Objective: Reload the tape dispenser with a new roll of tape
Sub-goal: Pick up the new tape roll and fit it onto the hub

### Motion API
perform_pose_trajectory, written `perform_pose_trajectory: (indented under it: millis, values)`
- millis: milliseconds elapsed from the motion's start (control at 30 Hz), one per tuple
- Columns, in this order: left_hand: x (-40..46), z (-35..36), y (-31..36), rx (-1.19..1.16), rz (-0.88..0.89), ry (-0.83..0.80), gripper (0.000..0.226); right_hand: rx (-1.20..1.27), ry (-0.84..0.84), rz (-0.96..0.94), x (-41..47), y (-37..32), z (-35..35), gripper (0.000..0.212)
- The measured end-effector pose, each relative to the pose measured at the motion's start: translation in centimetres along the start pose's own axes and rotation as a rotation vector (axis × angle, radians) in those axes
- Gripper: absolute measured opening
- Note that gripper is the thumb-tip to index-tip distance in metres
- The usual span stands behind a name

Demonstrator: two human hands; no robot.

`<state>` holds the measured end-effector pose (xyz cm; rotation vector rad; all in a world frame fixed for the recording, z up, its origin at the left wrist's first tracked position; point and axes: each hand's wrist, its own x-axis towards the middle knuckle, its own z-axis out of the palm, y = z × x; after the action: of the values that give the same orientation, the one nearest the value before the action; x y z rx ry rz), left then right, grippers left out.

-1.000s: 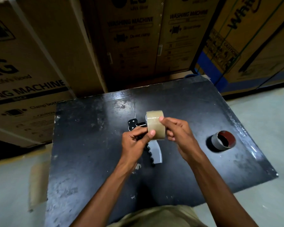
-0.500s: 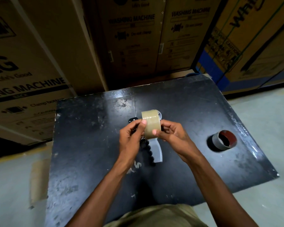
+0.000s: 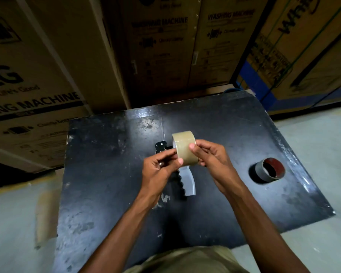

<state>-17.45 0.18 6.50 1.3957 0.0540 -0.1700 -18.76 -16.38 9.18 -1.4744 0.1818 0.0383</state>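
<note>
Tape roll (image 3: 185, 149), axis running left-right, sits pinched in your right hand (image 3: 211, 160); your left hand (image 3: 158, 170) grips the tape dispenser (image 3: 185, 180) just left.

I see both hands raised over the black table (image 3: 110, 194), working on one object. My right hand (image 3: 211, 160) pinches the tan roll of tape (image 3: 185, 149), thumb on its outer face, fingers curled behind. My left hand (image 3: 158, 172) grips the tape dispenser (image 3: 185, 183) near its front, thumb tip touching the roll's lower edge. The roll sits on the dispenser's upper part (how far it is seated, I cannot tell). The grey handle with its black ridged grip hangs down between my wrists. An empty tape core (image 3: 268, 170) lies well apart to the right on the table. Cardboard boxes (image 3: 161, 52) printed "WASHING MACHINE" stand behind.
</note>
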Motion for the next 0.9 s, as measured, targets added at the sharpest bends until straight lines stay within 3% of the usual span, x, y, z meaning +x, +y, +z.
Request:
perform_pose_trajectory:
  millis: [100, 267, 400, 467, 567, 667, 767, 900]
  values:
    - [0.1, 0.2, 0.6, -0.048, -0.013, 0.0, 0.018, -0.037, -0.075, -0.033, -0.3, -0.2, 0.3, 0.018]
    - [0.2, -0.1, 0.7, -0.051, 0.016, 0.0, 0.019, -0.038, -0.125, -0.048, -0.7, 0.0, 0.4, 0.023]
    - [-0.1, -0.8, 0.1, 0.03, 0.073, -0.053, 0.026, 0.007, -0.069, -0.011, -0.7, 0.0, 0.5, 0.01]
    - [-0.3, -0.8, 0.0, 0.052, 0.092, -0.091, 0.033, 0.044, 0.001, 0.021, -0.5, 0.2, 0.6, 0.025]
    - [-0.5, -0.8, -0.2, 0.044, 0.096, -0.134, 0.038, 0.062, 0.044, -0.008, -0.3, 0.3, 0.6, 0.03]
    - [-0.4, -0.7, -0.1, 0.025, 0.06, -0.116, 0.038, 0.038, 0.0, -0.044, -0.3, 0.4, 0.6, 0.029]
    - [-0.3, -0.4, 0.4, -0.011, 0.027, -0.052, 0.01, 0.017, -0.037, -0.069, -0.4, 0.6, 0.4, 0.017]
    - [0.2, -0.2, 0.8, -0.052, 0.011, 0.018, 0.021, 0.025, -0.102, -0.077, -0.8, 0.8, 0.1, 0.023]
